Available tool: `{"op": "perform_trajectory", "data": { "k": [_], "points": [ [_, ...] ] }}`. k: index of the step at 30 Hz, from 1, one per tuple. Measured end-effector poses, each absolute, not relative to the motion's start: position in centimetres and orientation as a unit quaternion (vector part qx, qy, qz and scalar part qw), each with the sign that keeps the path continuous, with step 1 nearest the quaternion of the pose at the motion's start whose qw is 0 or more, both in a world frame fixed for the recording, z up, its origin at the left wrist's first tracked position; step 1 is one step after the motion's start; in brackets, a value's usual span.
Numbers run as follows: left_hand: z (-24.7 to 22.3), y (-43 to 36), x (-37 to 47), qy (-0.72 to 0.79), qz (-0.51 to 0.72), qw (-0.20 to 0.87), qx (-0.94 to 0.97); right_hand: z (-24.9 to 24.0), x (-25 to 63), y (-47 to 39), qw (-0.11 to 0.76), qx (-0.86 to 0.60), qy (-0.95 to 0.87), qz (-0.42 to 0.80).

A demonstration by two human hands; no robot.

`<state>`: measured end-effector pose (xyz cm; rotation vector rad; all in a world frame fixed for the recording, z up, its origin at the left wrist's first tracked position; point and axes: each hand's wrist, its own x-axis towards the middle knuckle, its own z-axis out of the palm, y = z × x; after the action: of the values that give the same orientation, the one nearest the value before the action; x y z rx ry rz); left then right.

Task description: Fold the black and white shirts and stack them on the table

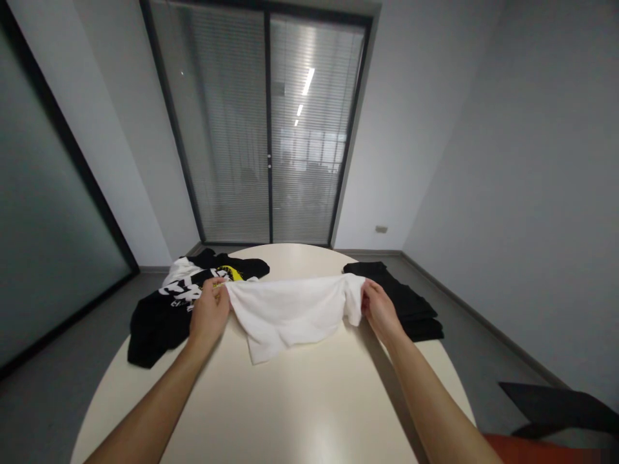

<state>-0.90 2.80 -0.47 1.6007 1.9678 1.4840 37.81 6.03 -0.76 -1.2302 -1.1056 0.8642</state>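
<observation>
A white T-shirt [290, 312] is stretched sideways between my two hands above the table, its lower part hanging down toward the tabletop. My left hand [211, 310] is closed on the shirt's left end, fingers pinching the cloth. At the other end, my right hand [381, 309] grips the fabric beside what looks like a short sleeve. Just behind and left of my left hand lies a loose heap of black clothing [155, 325] with white and yellow print. Dark folded clothes [403, 299] are stacked beyond my right hand.
The pale round-ended table [271, 412] fills the space in front of me. Glass panels with blinds [232, 129] stand beyond it, and a frosted panel [43, 193] is at the left. Part of a black and orange chair [556, 412] shows at the lower right.
</observation>
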Motion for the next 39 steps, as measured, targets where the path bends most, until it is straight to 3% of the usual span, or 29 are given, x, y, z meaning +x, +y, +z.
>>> {"op": "perform_trajectory", "data": {
  "k": [4,8,11,13,17,21,26,30,34,39],
  "points": [
    [-2.0,3.0,0.7,0.580,0.522,0.172,0.601,-2.4,37.5,5.6,0.487,-0.554,-0.626,0.255],
    [-2.8,2.1,2.0,0.574,0.426,0.104,0.692,-2.3,36.6,3.9,0.298,-0.601,-0.728,0.142],
    [-3.2,2.0,2.1,0.559,0.430,0.097,0.702,-1.5,35.8,2.6,0.188,-0.615,-0.757,0.117],
    [-3.1,2.3,2.1,0.557,0.471,0.144,0.668,-1.2,35.5,2.2,0.159,-0.605,-0.774,0.095],
    [-1.9,2.7,2.1,0.528,0.547,0.336,0.556,-1.2,35.4,2.2,0.137,-0.596,-0.789,0.060],
    [-0.2,2.3,2.1,0.484,0.615,0.408,0.469,-1.3,35.7,2.7,0.155,-0.618,-0.771,-0.002],
    [1.3,1.8,2.2,0.435,0.670,0.482,0.360,0.2,35.8,2.8,0.285,-0.595,-0.750,-0.054],
    [1.2,2.0,2.3,0.400,0.684,0.474,0.383,1.2,35.2,2.4,0.383,-0.594,-0.706,0.047],
    [0.0,2.0,2.8,0.440,0.631,0.359,0.529,0.3,34.8,2.7,0.425,-0.569,-0.672,0.207],
    [-2.1,0.5,4.0,0.477,0.401,0.092,0.776,-0.9,35.0,3.4,0.457,-0.491,-0.667,0.326]
  ]
}}
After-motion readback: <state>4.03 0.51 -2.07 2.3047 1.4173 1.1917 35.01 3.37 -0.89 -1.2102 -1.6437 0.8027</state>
